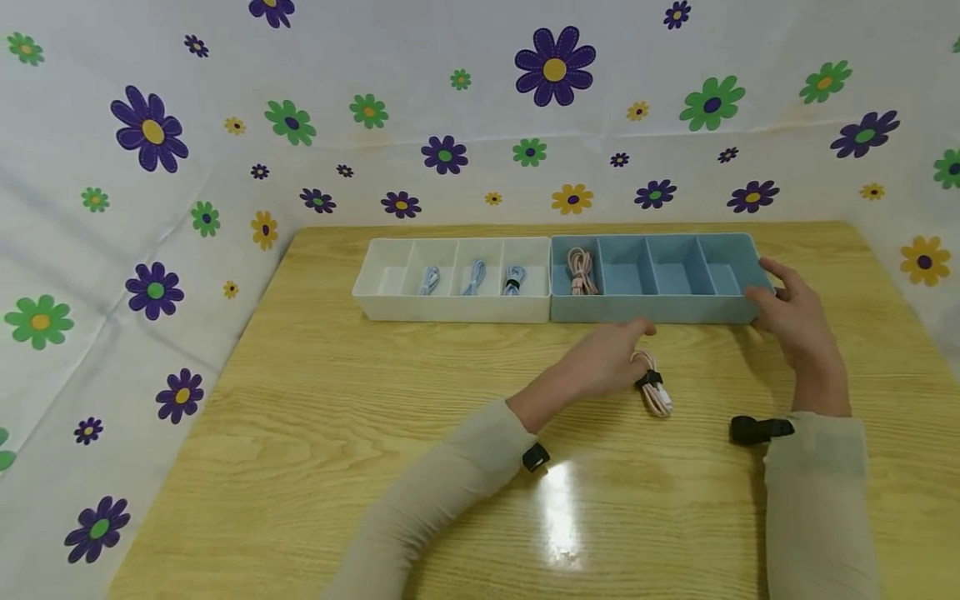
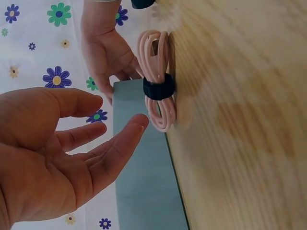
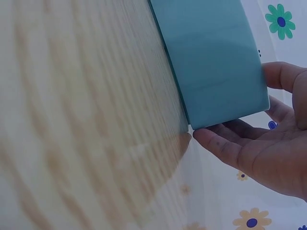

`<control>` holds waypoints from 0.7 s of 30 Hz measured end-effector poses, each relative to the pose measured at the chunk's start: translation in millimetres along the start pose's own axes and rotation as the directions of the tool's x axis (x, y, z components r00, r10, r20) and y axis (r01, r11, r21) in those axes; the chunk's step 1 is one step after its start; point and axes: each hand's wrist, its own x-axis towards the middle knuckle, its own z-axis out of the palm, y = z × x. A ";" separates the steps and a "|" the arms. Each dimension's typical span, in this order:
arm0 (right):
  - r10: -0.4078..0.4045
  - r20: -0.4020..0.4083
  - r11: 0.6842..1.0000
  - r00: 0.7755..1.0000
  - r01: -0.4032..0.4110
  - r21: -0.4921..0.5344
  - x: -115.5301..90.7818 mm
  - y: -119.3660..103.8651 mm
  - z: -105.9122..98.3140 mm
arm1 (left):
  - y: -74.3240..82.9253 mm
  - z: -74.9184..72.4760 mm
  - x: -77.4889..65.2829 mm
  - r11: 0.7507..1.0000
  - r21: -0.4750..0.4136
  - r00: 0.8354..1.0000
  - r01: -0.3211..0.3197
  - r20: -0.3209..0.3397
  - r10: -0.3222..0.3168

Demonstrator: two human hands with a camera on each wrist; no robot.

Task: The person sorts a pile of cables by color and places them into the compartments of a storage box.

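Observation:
A pink charging cable point(image 1: 654, 385), coiled and bound with a black strap, lies on the table in front of the blue tray point(image 1: 645, 310). My left hand point(image 1: 603, 358) hovers just left of it; in the left wrist view the thumb and fingers are spread, with nothing between them. At the tray's right end is my right hand point(image 1: 798, 321), its thumb over the rim and its fingers against the outer end wall. Another pink cable point(image 1: 580, 271) sits in the blue tray's leftmost compartment.
Left of the blue tray, touching it end to end, stands a white tray point(image 1: 450, 309). Three of its compartments each hold a light blue cable point(image 1: 514, 279). Flower-patterned cloth point(image 1: 480, 100) rises behind and left of the wooden table point(image 1: 315, 400).

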 end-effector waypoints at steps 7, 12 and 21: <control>0.008 -0.007 1.000 1.000 -0.008 -0.017 -2.5 -1.9 1.0 | -0.6 13.8 3.3 0.998 0.069 0.999 0.003 0.054 -0.007; -0.003 0.001 1.000 1.000 0.003 -0.008 -3.7 -1.7 -0.2 | 3.2 19.1 1.4 0.992 0.123 0.995 0.025 0.088 -0.036; 0.001 0.013 1.000 1.000 -0.001 -0.010 -3.6 -0.6 0.2 | 7.1 23.3 1.2 0.988 0.148 0.989 0.046 0.134 -0.066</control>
